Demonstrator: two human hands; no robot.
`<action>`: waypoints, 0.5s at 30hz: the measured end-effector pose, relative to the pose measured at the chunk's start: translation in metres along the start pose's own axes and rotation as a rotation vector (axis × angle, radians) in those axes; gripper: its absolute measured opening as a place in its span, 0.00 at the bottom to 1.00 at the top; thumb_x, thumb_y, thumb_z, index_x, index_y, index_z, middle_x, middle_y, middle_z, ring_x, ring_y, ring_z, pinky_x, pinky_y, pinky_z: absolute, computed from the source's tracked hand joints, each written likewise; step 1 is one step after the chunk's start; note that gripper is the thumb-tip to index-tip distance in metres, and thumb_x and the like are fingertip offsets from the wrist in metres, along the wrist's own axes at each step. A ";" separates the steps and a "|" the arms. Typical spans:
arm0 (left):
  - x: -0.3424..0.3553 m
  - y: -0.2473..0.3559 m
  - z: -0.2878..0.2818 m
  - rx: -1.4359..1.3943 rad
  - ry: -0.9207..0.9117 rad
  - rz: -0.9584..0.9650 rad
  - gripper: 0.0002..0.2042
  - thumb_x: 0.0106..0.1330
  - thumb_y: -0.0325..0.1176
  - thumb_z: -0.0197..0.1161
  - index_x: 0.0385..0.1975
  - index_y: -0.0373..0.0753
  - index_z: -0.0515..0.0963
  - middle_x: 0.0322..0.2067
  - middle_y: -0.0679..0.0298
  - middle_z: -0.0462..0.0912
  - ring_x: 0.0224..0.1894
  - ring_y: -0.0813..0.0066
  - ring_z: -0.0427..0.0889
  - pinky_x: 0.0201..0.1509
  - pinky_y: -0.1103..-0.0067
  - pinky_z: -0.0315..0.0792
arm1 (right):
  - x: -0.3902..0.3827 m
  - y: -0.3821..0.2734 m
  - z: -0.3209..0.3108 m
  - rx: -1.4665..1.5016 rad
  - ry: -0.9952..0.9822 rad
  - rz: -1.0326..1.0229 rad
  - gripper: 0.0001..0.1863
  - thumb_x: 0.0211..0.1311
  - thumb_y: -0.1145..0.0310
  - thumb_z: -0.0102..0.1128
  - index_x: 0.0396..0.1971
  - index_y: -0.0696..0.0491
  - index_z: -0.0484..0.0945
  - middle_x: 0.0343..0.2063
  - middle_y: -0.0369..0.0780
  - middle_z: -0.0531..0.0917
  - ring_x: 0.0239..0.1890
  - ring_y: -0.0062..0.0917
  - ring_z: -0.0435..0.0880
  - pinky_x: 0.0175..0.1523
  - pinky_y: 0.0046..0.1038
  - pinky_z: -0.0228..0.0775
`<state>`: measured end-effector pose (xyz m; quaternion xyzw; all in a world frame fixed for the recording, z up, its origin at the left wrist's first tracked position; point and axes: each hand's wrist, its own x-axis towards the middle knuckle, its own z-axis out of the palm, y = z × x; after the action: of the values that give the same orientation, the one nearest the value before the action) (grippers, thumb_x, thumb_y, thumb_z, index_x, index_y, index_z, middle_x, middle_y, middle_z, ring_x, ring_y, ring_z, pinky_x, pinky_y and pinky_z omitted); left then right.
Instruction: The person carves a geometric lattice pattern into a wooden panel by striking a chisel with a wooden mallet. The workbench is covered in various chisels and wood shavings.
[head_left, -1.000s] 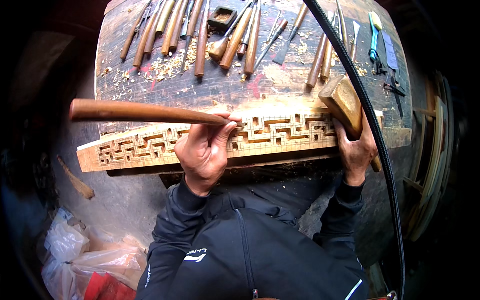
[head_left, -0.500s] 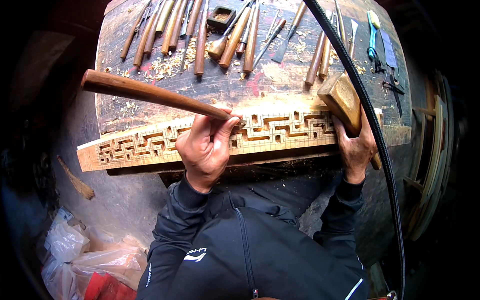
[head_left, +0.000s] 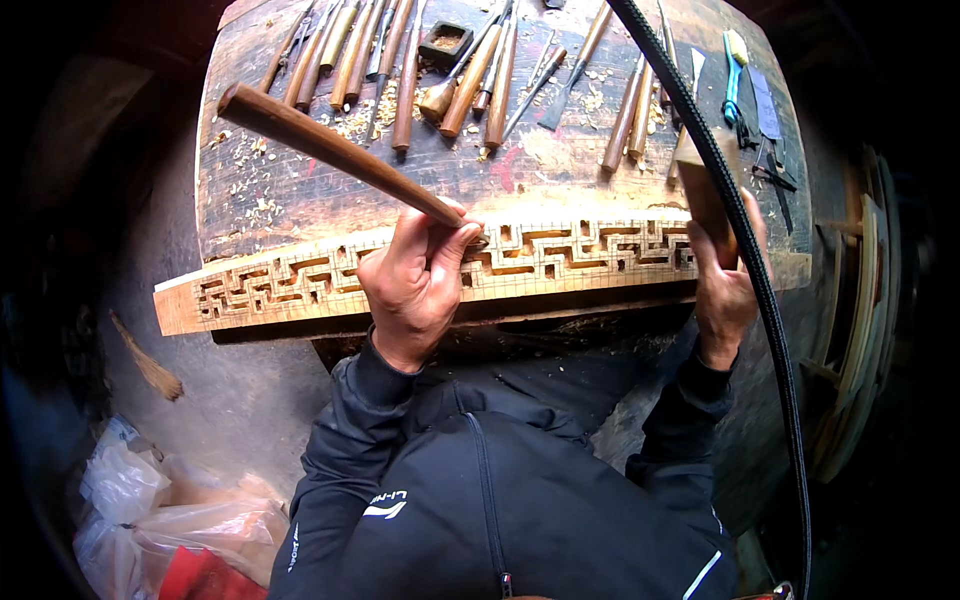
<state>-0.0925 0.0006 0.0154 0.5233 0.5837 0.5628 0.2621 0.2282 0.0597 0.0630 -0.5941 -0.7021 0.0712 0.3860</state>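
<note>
A long pale board (head_left: 590,283) with a pencilled grid and a carved key pattern of slots lies along the near edge of the workbench (head_left: 560,190). My left hand (head_left: 415,285) pinches a wood-handled chisel (head_left: 340,155) low down, near its tip. The chisel's tip meets the carving near the middle of the board, and its handle leans up to the left. Over the board's right part, my right hand (head_left: 727,290) is closed around a wooden mallet (head_left: 707,200). The mallet's head is blurred, and a black cable partly covers it and the hand.
Several wood-handled carving tools (head_left: 405,95) lie across the back of the bench among shavings, beside a small dark square box (head_left: 446,42). A blue brush (head_left: 735,75) lies at the right. The black cable (head_left: 735,215) crosses the right side. Plastic bags (head_left: 180,520) sit on the floor.
My right hand has shifted right and slightly up with the mallet, away from the chisel. The chisel's handle has swung to a steeper angle, while its tip stays at about the same spot.
</note>
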 end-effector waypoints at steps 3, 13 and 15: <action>-0.002 -0.002 -0.001 0.010 0.007 0.006 0.11 0.70 0.23 0.76 0.49 0.34 0.84 0.34 0.58 0.93 0.38 0.74 0.95 0.40 0.78 0.85 | 0.008 -0.017 -0.012 0.401 -0.007 0.191 0.29 0.72 0.65 0.75 0.67 0.61 0.77 0.53 0.46 0.90 0.53 0.30 0.90 0.60 0.31 0.82; 0.000 -0.005 0.002 0.104 -0.003 0.221 0.11 0.70 0.25 0.76 0.49 0.35 0.83 0.29 0.56 0.90 0.30 0.67 0.93 0.33 0.74 0.81 | 0.029 -0.047 -0.008 1.411 -0.411 0.309 0.43 0.79 0.39 0.58 0.75 0.63 0.67 0.57 0.58 0.83 0.46 0.32 0.90 0.38 0.27 0.85; 0.000 -0.003 0.000 0.158 -0.041 0.284 0.12 0.70 0.24 0.76 0.50 0.35 0.83 0.28 0.56 0.88 0.27 0.63 0.91 0.31 0.72 0.79 | 0.035 -0.059 -0.015 1.220 -0.440 0.241 0.39 0.74 0.47 0.68 0.71 0.62 0.72 0.55 0.55 0.84 0.44 0.31 0.89 0.40 0.27 0.85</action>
<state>-0.0939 0.0013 0.0132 0.6310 0.5407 0.5357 0.1498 0.1914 0.0688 0.1221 -0.3146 -0.5270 0.6189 0.4902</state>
